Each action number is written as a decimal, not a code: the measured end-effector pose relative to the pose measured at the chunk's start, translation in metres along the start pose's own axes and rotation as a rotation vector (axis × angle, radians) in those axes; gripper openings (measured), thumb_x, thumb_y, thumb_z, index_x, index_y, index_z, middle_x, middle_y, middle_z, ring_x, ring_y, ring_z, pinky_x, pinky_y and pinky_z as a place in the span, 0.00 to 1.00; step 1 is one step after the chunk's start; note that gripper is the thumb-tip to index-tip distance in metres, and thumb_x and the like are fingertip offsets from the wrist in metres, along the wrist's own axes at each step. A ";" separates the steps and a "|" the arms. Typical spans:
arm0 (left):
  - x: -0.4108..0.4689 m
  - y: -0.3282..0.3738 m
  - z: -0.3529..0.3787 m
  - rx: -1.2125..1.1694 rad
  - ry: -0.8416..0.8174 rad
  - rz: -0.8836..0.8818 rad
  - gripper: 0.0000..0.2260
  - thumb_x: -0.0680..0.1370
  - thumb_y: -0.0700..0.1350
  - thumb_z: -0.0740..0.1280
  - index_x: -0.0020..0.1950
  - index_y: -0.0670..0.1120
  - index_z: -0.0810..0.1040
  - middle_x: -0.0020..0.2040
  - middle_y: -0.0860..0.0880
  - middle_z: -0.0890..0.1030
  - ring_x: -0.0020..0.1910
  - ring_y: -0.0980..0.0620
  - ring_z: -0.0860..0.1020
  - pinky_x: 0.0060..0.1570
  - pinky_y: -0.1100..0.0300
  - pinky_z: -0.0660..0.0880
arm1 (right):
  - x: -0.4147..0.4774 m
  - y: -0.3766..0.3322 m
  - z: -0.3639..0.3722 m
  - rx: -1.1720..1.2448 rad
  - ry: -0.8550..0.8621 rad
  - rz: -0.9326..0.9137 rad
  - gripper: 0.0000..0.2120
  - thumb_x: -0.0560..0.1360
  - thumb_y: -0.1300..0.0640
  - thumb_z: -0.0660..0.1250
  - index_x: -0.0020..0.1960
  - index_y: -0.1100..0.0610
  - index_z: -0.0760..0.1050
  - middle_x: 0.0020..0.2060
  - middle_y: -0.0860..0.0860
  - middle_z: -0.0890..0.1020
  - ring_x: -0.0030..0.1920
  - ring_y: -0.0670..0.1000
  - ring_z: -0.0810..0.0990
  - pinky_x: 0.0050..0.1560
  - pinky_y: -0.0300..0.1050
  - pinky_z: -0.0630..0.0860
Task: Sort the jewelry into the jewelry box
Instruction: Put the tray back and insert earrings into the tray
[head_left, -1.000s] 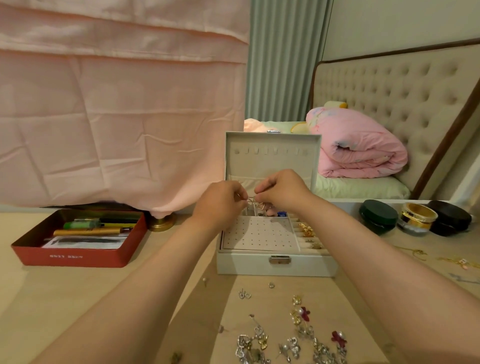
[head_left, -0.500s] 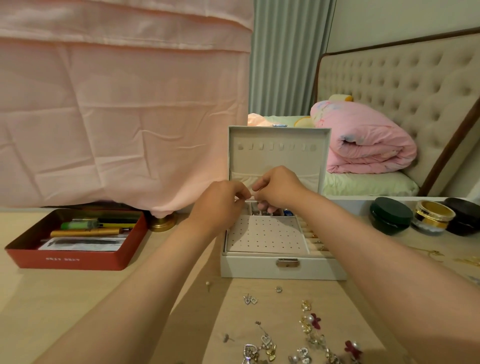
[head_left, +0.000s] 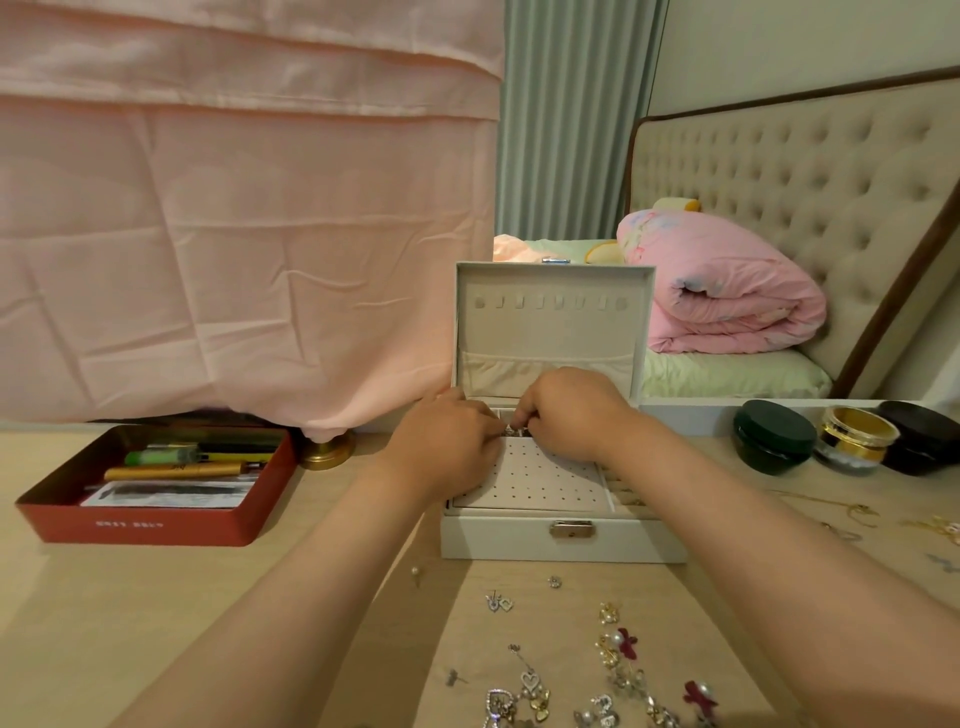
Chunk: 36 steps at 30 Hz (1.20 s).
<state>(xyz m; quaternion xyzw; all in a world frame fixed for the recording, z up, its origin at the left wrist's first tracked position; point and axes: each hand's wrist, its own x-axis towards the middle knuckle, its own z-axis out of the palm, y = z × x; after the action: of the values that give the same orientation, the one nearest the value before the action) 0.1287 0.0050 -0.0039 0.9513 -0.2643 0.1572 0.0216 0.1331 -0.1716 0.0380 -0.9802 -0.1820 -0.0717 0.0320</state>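
A white jewelry box (head_left: 563, 540) stands open on the table, its lid upright, with a perforated earring panel (head_left: 535, 478) inside. My left hand (head_left: 441, 441) and my right hand (head_left: 569, 415) meet over the panel's back edge. Between their fingertips they pinch a small silver earring (head_left: 511, 430). Several loose earrings (head_left: 613, 654) and studs lie scattered on the table in front of the box.
A red tin tray (head_left: 140, 525) with pens and papers sits at the left. Two dark jars (head_left: 774, 441) and a gold-rimmed jar (head_left: 854, 434) stand at the right, with thin gold chains (head_left: 852, 512) nearby. A pink cloth hangs behind; a bed lies beyond.
Both hands have lowered with the earring from in front of the lid down to the back edge of the perforated panel. The camera has tilted slightly.
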 end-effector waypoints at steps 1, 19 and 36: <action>-0.001 0.000 -0.001 0.002 -0.002 -0.004 0.22 0.79 0.54 0.49 0.61 0.57 0.82 0.59 0.56 0.82 0.54 0.48 0.73 0.51 0.56 0.68 | 0.000 -0.001 0.000 -0.005 0.008 -0.004 0.17 0.78 0.59 0.62 0.56 0.42 0.84 0.55 0.41 0.85 0.59 0.48 0.79 0.49 0.40 0.71; -0.031 0.026 -0.038 -0.225 0.167 -0.067 0.14 0.79 0.53 0.63 0.64 0.55 0.79 0.59 0.56 0.79 0.57 0.53 0.73 0.56 0.55 0.71 | -0.052 0.012 -0.030 0.370 0.125 0.043 0.10 0.77 0.56 0.68 0.54 0.46 0.84 0.50 0.42 0.83 0.48 0.40 0.80 0.54 0.44 0.78; -0.111 0.119 -0.015 -0.482 -0.128 -0.140 0.06 0.78 0.52 0.67 0.53 0.58 0.82 0.48 0.60 0.80 0.46 0.61 0.77 0.47 0.62 0.77 | -0.158 0.002 0.010 0.187 -0.269 0.043 0.12 0.73 0.54 0.74 0.54 0.40 0.84 0.47 0.39 0.84 0.46 0.41 0.80 0.55 0.45 0.80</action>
<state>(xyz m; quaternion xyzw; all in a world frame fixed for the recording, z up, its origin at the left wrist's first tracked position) -0.0265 -0.0401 -0.0293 0.9426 -0.2286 0.0273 0.2417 -0.0111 -0.2284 0.0040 -0.9774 -0.1693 0.0780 0.0998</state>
